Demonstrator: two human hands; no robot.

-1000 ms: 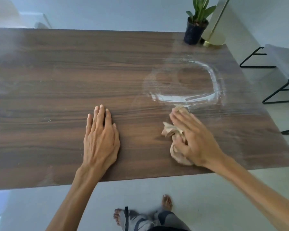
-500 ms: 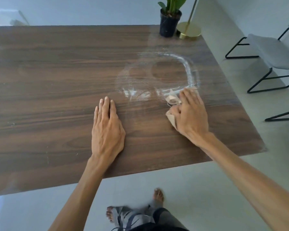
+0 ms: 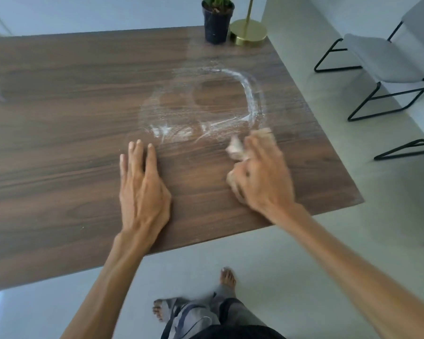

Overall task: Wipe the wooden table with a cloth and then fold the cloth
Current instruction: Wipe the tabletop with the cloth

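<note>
Wiping stage. The right hand (image 3: 260,174) presses a bunched cloth (image 3: 235,146) flat onto the wooden table (image 3: 59,133), fingers curled over it; blur hides how tightly. The white smear (image 3: 250,99) begins just beyond the cloth and arcs away from the grip, its long sweep running crosswise. The left hand (image 3: 142,184) lies open, palm down, holding nothing, beside the smear's near end.

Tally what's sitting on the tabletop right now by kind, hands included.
Hands: 2, the left hand flat, the right hand bunching the cloth
Cloths: 1, the cloth
Potted plants: 1, the potted plant
Lamp bases: 1, the brass lamp base
White smears: 1, the white smear
Total: 6
</note>
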